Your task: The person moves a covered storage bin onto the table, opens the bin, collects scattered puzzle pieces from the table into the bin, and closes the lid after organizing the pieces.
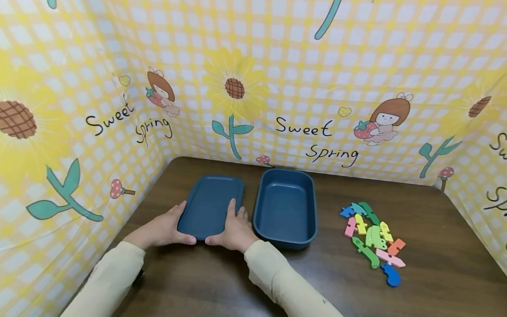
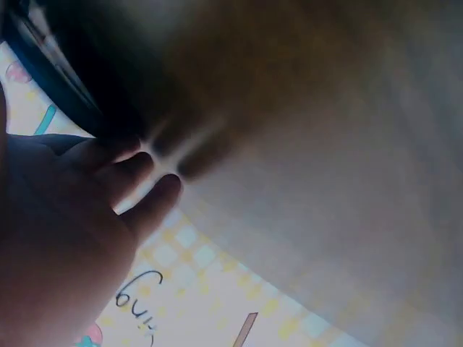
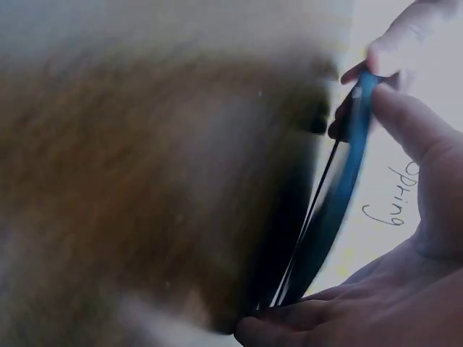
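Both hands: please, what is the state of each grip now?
Left hand: holding the blue lid at its left side.
Right hand: holding the same lid at its right side.

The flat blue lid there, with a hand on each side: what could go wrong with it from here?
The left hand and right hand hold the flat blue lid around its near half, so its far end might dip if lifted.
The deep blue box stands right beside the right hand, so a sideways move could knock it.
The colorful pieces lie loose beyond the box, so a wide sweep might scatter them.
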Action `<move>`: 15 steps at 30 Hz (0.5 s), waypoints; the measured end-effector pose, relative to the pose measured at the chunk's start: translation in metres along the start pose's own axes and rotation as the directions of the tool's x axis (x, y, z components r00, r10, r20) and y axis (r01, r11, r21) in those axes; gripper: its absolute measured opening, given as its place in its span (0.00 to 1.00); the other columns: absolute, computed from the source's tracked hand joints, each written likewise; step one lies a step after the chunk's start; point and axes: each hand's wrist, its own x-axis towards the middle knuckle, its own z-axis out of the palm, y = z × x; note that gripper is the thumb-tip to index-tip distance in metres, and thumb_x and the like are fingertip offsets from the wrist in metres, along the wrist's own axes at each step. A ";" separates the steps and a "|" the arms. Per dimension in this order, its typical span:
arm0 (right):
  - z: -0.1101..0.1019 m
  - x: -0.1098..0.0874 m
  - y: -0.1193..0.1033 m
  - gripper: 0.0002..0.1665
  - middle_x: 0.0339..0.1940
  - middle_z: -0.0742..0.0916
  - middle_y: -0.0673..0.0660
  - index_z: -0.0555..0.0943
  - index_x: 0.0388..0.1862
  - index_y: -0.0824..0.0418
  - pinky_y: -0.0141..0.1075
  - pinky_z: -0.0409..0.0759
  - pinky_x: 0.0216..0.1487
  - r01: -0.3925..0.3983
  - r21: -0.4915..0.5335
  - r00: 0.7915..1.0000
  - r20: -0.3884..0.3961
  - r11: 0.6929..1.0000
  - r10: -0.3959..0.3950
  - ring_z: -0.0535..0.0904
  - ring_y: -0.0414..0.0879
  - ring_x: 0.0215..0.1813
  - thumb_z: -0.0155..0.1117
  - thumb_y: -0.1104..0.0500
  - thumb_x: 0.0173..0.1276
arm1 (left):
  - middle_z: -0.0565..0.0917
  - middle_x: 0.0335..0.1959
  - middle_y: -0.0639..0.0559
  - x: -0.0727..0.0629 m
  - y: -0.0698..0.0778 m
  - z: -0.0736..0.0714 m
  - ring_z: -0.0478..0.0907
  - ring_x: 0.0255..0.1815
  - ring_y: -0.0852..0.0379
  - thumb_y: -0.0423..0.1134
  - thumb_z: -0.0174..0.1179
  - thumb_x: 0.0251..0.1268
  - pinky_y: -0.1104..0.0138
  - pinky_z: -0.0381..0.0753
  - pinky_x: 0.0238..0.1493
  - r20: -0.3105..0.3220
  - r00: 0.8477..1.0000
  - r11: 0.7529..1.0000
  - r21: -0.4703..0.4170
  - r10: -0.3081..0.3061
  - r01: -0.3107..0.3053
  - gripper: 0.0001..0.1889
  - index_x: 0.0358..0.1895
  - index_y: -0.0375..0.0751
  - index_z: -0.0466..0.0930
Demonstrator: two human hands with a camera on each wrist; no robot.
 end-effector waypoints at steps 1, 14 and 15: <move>0.000 0.000 -0.001 0.76 0.80 0.48 0.75 0.37 0.84 0.61 0.57 0.57 0.73 -0.006 -0.022 1.000 -0.004 1.000 0.006 0.45 0.68 0.80 0.79 0.38 0.55 | 0.48 0.74 0.17 0.000 0.001 0.001 0.52 0.73 0.21 0.70 0.71 0.50 0.34 0.61 0.64 -0.005 1.000 1.000 0.030 -0.004 0.004 0.71 0.78 0.22 0.37; 0.006 -0.007 -0.005 0.68 0.81 0.51 0.73 0.44 0.83 0.64 0.52 0.59 0.73 -0.023 -0.206 1.000 -0.004 0.978 0.023 0.47 0.64 0.80 0.76 0.40 0.60 | 0.48 0.76 0.20 -0.002 0.008 0.011 0.46 0.75 0.24 0.69 0.71 0.50 0.33 0.57 0.65 -0.036 0.999 0.992 0.125 -0.010 0.014 0.69 0.76 0.18 0.41; 0.006 -0.008 -0.006 0.67 0.81 0.51 0.72 0.45 0.84 0.63 0.52 0.62 0.72 -0.014 -0.220 1.000 0.001 0.975 0.015 0.49 0.64 0.80 0.75 0.39 0.61 | 0.47 0.76 0.19 -0.002 0.007 0.011 0.46 0.75 0.23 0.69 0.71 0.50 0.32 0.56 0.65 -0.035 0.999 0.994 0.107 -0.016 0.020 0.70 0.76 0.18 0.40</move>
